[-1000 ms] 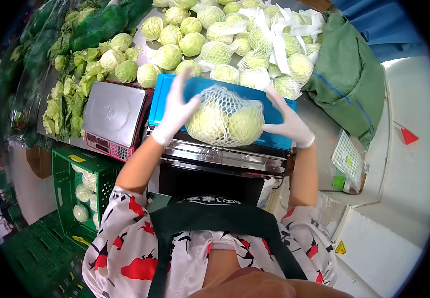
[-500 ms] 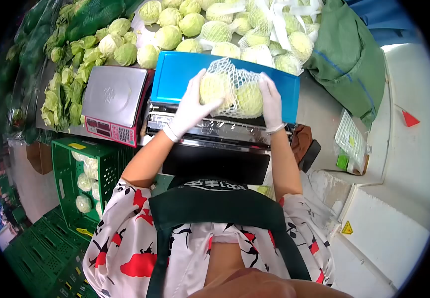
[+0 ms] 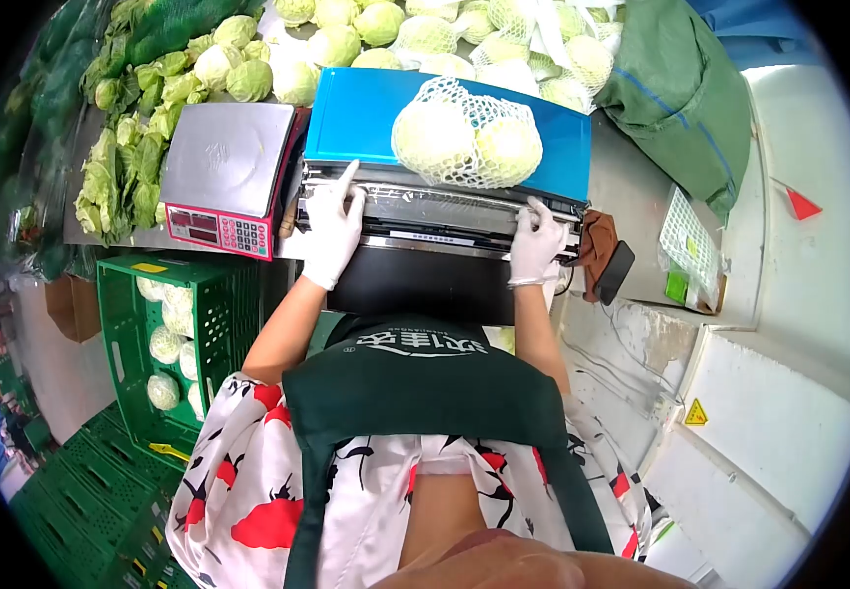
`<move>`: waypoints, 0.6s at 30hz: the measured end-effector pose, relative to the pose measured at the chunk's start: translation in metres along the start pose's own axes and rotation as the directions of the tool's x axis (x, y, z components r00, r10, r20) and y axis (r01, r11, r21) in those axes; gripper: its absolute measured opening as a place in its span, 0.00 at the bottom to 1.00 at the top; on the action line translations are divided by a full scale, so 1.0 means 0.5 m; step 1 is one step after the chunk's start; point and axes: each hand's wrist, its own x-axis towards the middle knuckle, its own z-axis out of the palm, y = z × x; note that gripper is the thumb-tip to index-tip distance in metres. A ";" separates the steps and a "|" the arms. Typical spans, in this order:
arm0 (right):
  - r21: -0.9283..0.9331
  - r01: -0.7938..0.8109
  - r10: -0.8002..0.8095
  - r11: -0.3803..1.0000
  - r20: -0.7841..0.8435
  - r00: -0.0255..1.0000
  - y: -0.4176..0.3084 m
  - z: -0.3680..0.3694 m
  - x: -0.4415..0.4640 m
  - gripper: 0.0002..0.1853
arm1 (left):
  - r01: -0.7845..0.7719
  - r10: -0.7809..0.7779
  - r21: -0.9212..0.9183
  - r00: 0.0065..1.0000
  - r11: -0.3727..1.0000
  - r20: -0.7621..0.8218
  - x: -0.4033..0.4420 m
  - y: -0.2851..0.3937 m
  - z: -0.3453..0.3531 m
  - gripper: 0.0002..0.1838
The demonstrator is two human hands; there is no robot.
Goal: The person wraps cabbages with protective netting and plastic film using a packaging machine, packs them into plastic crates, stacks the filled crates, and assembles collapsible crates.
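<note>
Two pale green cabbages in a white foam net (image 3: 469,137) lie side by side on the blue plate (image 3: 567,147) of a wrapping machine. My gloved left hand (image 3: 333,234) is at the left end of the machine's metal roller section (image 3: 425,204), its index finger stretched out and thumb apart. At the right end of that section is my gloved right hand (image 3: 537,243), with fingers curled in and thumb close to them. Whatever it may pinch is too small to make out. Shiny clear film shows along the rollers between my hands. Neither hand touches the netted cabbages.
A red-framed scale (image 3: 224,162) stands left of the machine. Beyond lie loose cabbages (image 3: 337,44) and netted ones (image 3: 504,54). Lower left, a green crate (image 3: 116,334) holds wrapped cabbages. A green sack (image 3: 675,108) and a brown cloth (image 3: 597,245) lie to the right.
Both hands have let go of the netted cabbages and drawn back toward me to the roller section. The netted cabbages now rest on the blue plate.
</note>
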 end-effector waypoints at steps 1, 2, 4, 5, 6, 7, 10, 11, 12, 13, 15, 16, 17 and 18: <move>0.310 -0.075 0.045 0.948 0.104 0.994 0.018 -0.019 0.005 0.14 | 0.150 -0.124 -0.256 0.985 0.955 0.116 0.006 0.000 -0.008 0.21; 0.579 -0.172 0.053 0.797 0.217 0.975 0.034 -0.041 0.008 0.13 | 0.312 -0.212 -0.474 0.944 0.824 0.253 0.012 0.003 -0.021 0.18; 0.684 -0.185 -0.045 0.705 0.304 0.952 0.004 -0.150 -0.014 0.12 | 0.429 -0.161 -0.578 0.875 0.695 0.456 0.026 0.075 -0.108 0.15; 0.774 -0.351 0.022 0.528 0.401 0.916 0.021 -0.174 -0.031 0.10 | 0.429 -0.087 -0.558 0.840 0.710 0.536 0.017 0.071 -0.139 0.14; 0.498 0.238 -0.395 0.834 0.237 0.888 0.064 -0.201 -0.048 0.08 | 0.423 -0.013 -0.540 0.796 0.728 0.606 0.013 0.060 -0.170 0.12; 0.748 -0.175 -0.119 0.641 0.321 0.940 0.016 -0.246 -0.067 0.08 | 0.390 0.080 -0.575 0.776 0.719 0.626 0.009 0.064 -0.203 0.12; 0.867 -0.065 -0.461 0.494 0.325 0.826 -0.019 -0.363 -0.021 0.06 | 0.295 0.331 -0.777 0.779 0.556 0.533 0.045 0.105 -0.269 0.14; 0.834 0.035 -0.462 0.551 0.269 0.845 -0.027 -0.366 0.019 0.07 | 0.273 0.216 -0.750 0.849 0.602 0.482 0.064 0.108 -0.266 0.21; 0.785 0.130 -0.462 0.605 0.213 0.861 -0.035 -0.370 0.059 0.09 | 0.257 0.103 -0.720 0.904 0.645 0.416 0.091 0.112 -0.254 0.28; 0.704 0.086 -0.378 0.705 0.271 0.885 -0.080 -0.343 0.093 0.20 | 0.103 0.131 -0.618 0.938 0.780 0.322 0.141 0.137 -0.231 0.40; 0.494 0.321 -0.500 0.808 0.288 0.817 -0.154 -0.267 0.183 0.49 | -0.149 0.258 -0.369 0.928 0.918 0.268 0.237 0.136 -0.158 0.58; 0.376 0.512 -0.631 0.772 0.368 0.683 -0.123 -0.203 0.229 0.62 | -0.252 0.327 -0.256 0.891 0.933 0.315 0.264 0.106 -0.108 0.64; 0.217 0.713 -0.733 0.667 0.362 0.575 -0.103 -0.141 0.248 0.68 | -0.333 0.370 -0.162 0.842 0.929 0.392 0.281 0.084 -0.063 0.66; 0.260 0.665 -0.698 0.701 0.442 0.563 -0.087 -0.089 0.261 0.71 | -0.416 0.398 -0.071 0.787 0.907 0.472 0.290 0.069 -0.023 0.68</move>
